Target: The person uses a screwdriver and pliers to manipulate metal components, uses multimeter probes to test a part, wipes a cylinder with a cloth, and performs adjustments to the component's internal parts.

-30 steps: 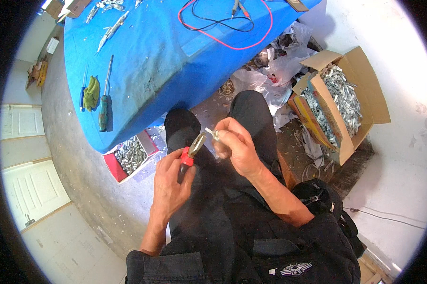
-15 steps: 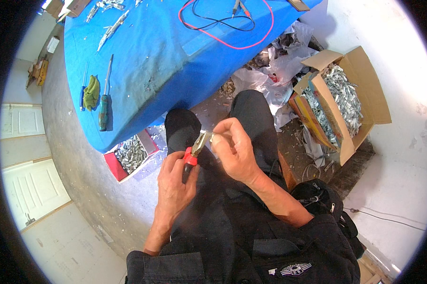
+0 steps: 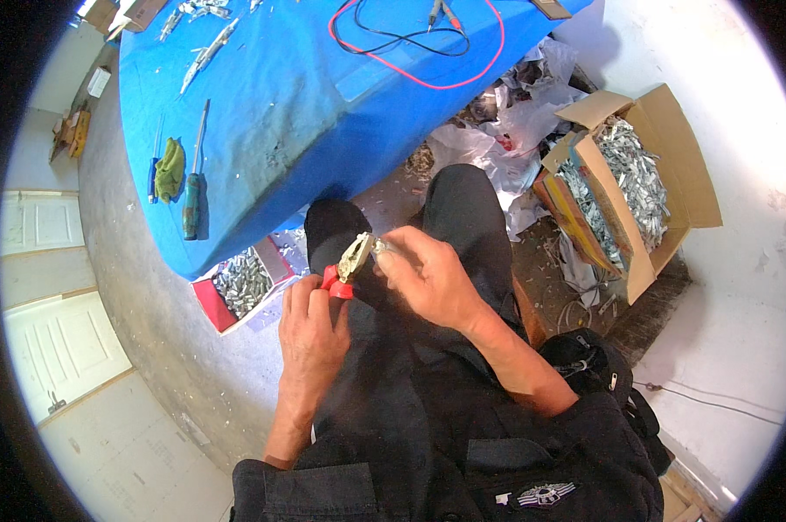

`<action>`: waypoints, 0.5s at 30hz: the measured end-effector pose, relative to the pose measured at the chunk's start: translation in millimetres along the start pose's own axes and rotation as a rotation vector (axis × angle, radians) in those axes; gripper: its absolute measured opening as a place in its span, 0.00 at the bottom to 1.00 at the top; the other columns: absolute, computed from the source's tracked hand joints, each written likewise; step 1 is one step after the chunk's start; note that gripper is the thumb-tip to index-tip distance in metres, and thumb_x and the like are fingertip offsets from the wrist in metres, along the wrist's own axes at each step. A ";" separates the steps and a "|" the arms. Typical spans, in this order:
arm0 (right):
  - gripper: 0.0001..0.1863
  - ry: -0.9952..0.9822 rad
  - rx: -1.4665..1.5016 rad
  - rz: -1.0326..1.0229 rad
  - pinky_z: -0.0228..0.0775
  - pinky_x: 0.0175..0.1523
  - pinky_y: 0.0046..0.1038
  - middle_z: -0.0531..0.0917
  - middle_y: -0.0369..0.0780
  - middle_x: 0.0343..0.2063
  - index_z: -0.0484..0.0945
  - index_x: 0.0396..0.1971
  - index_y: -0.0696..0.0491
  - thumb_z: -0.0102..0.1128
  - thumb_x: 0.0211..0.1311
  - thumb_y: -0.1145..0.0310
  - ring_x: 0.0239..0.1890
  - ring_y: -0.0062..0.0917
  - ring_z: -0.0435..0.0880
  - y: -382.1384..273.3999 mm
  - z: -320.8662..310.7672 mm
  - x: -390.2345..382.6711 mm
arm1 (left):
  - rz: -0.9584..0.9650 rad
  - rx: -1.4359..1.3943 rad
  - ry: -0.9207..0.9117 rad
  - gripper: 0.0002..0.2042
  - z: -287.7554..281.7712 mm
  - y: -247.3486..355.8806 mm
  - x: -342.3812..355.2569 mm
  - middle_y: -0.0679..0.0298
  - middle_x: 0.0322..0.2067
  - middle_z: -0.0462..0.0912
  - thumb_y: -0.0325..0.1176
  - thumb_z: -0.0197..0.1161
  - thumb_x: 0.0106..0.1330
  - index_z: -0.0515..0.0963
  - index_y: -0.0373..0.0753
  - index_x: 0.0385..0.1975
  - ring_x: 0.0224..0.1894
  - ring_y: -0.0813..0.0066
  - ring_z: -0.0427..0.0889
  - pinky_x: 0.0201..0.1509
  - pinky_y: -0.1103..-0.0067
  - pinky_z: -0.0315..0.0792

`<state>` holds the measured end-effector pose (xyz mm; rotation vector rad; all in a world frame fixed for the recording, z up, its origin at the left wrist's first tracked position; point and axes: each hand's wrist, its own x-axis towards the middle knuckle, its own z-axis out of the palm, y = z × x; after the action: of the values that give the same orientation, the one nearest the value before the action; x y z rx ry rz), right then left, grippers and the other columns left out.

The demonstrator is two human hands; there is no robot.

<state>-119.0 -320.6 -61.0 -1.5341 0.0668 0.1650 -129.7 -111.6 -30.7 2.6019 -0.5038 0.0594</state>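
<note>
My left hand [image 3: 313,326] is closed around the handles of a pair of pliers [image 3: 356,256] with red and black grips. Its pale metal jaws point up and to the right, above my lap. Close against the jaw tips, my right hand [image 3: 423,271] pinches a small silvery metal piece [image 3: 379,247] between thumb and fingers. Most of that piece is hidden by the fingers, so its kind does not show. Whether the jaws bite on it I cannot tell.
A blue-covered table [image 3: 271,113] stands ahead, bearing a screwdriver [image 3: 194,191], a green cloth [image 3: 169,168] and red and black test leads [image 3: 489,65]. Small metal parts fill a red box [image 3: 214,300] below and a cardboard box [image 3: 650,270] at right. A black bag [image 3: 584,357] lies beside me.
The pliers have tilted and turned, showing more of their jaws, with the handles shifted left and slightly down. My right hand has rolled over, its fingers now folded closer on the small piece.
</note>
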 end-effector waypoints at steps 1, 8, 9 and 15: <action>0.12 -0.004 0.010 0.017 0.76 0.37 0.29 0.86 0.42 0.32 0.79 0.49 0.60 0.63 0.74 0.68 0.33 0.19 0.85 -1.3 -0.6 0.9 | -0.006 0.003 0.000 0.10 -1.0 -0.9 -0.1 0.47 0.46 0.79 0.23 0.69 0.66 0.75 0.30 0.42 0.48 0.44 0.80 0.51 0.60 0.75; 0.15 0.245 -0.436 -0.500 0.77 0.33 0.34 0.85 0.47 0.31 0.82 0.47 0.58 0.73 0.64 0.69 0.30 0.41 0.87 10.7 2.5 3.7 | -0.091 -0.152 -0.041 0.12 5.7 1.4 -3.5 0.45 0.47 0.80 0.21 0.70 0.62 0.75 0.29 0.42 0.48 0.42 0.80 0.51 0.57 0.75; 0.16 0.253 -0.473 -0.509 0.77 0.33 0.35 0.85 0.47 0.31 0.82 0.47 0.58 0.74 0.62 0.69 0.30 0.43 0.86 11.0 2.3 3.3 | -0.097 -0.155 -0.050 0.12 6.1 1.1 -4.3 0.45 0.46 0.80 0.21 0.70 0.62 0.75 0.29 0.42 0.48 0.42 0.80 0.51 0.57 0.75; 0.16 0.292 -0.464 -0.627 0.77 0.33 0.35 0.84 0.47 0.29 0.82 0.47 0.58 0.74 0.62 0.70 0.29 0.41 0.86 11.4 2.3 6.3 | -0.068 -0.133 -0.029 0.12 9.6 -0.5 -8.1 0.45 0.47 0.80 0.21 0.69 0.62 0.75 0.29 0.42 0.48 0.41 0.79 0.51 0.57 0.75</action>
<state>-114.6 -317.6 -73.1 -1.9560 -0.2366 -0.5793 -137.5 -113.0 -40.4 2.4905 -0.4144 -0.0335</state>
